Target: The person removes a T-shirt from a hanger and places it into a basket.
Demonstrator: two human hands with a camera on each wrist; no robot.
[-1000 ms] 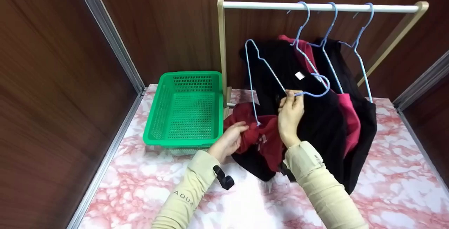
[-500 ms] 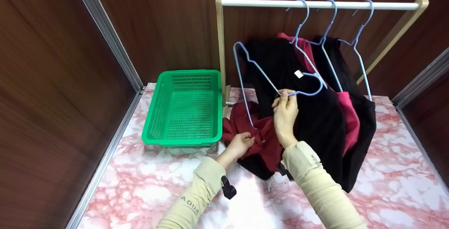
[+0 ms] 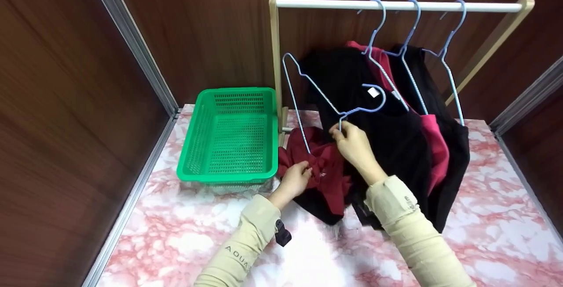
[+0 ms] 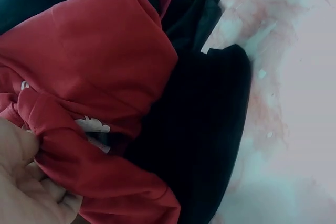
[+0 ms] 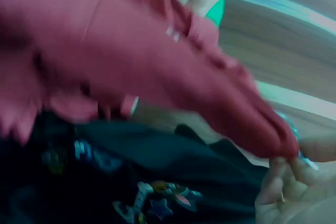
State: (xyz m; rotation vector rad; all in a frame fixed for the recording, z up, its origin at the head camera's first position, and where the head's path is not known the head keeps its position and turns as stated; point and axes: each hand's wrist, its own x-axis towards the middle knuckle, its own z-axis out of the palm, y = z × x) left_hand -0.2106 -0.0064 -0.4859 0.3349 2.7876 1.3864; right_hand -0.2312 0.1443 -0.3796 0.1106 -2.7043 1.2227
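Observation:
My left hand [image 3: 295,180] pinches a crumpled red garment [image 3: 323,177], which has a small white mark. In the left wrist view, the curled fingers of that hand hold a fold of the red cloth [image 4: 100,56]. A pale blue wire hanger [image 3: 323,95] lies tilted, its hook [image 3: 374,110] toward the right and its lower bar running into the garment. Just below the hook, my right hand [image 3: 356,144] grips the hanger's other arm. The right wrist view is blurred and shows red cloth [image 5: 231,114] pinched at those fingertips, with a bit of pale wire beside it.
A green plastic basket [image 3: 270,170] stands to the left, beside the rack's wooden post [image 3: 276,58]. On the white rail [image 3: 325,4] hang several blue hangers with black clothes [image 3: 396,159] and a pink one [image 3: 435,150]. Wooden panels enclose the pink marbled table [image 3: 176,234].
The hanger has shifted left and turned slightly. My right hand has slid from the hanger's neck down onto its arm. My left hand has moved along the red garment, still pinching it.

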